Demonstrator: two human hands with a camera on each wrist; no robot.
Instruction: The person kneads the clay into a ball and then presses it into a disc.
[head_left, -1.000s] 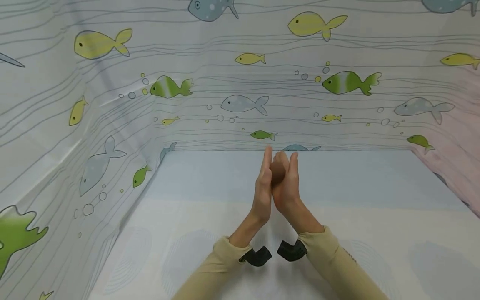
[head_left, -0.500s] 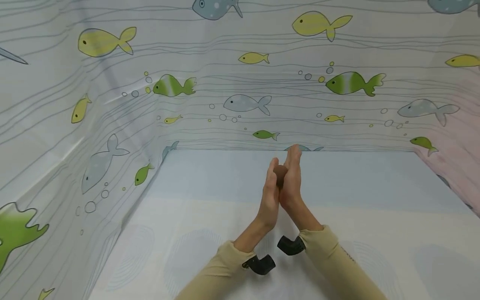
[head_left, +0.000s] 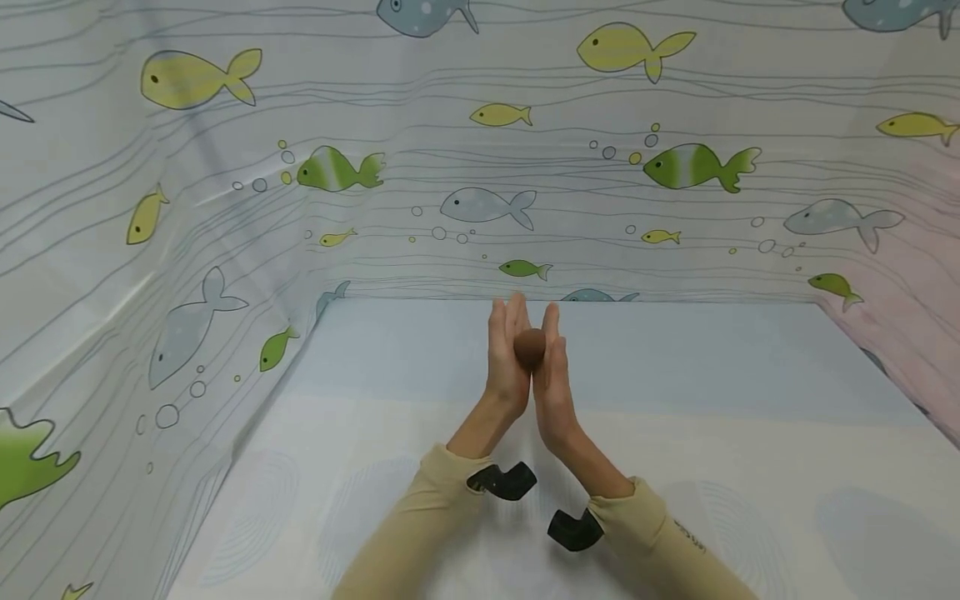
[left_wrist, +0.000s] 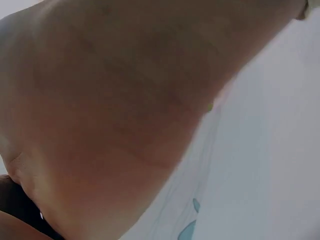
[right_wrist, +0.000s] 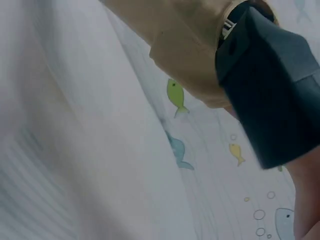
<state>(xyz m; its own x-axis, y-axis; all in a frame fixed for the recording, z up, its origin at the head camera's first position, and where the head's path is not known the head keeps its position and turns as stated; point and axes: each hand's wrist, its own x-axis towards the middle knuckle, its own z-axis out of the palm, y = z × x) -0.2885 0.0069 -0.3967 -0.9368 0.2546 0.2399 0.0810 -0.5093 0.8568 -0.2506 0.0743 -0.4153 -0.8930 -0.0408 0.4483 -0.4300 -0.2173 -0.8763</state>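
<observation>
A smooth brown ball [head_left: 530,348] sits between my two palms in the head view. My left hand [head_left: 509,362] touches it from the left with straight fingers pointing away from me. From the right, my right hand [head_left: 553,392] lies against it, its fingers also straight. The heels of the hands are close together below the ball, and the left hand reaches slightly farther forward. A large, dim stretch of hand and wrist [left_wrist: 115,110] fills much of the left wrist view. In the right wrist view, a bit of hand [right_wrist: 307,200] shows at the right edge.
Below the hands is a white and pale blue tabletop [head_left: 420,358]. A fish-printed cloth [head_left: 420,150] rises behind and at the left, with a pinkish part at the right. Black wrist cameras [head_left: 504,482] stick out from both beige sleeves [head_left: 420,517].
The left hand has slid forward and the right hand back against each other, after the opposite stroke earlier. Both have shifted a little left, and more of the ball shows.
</observation>
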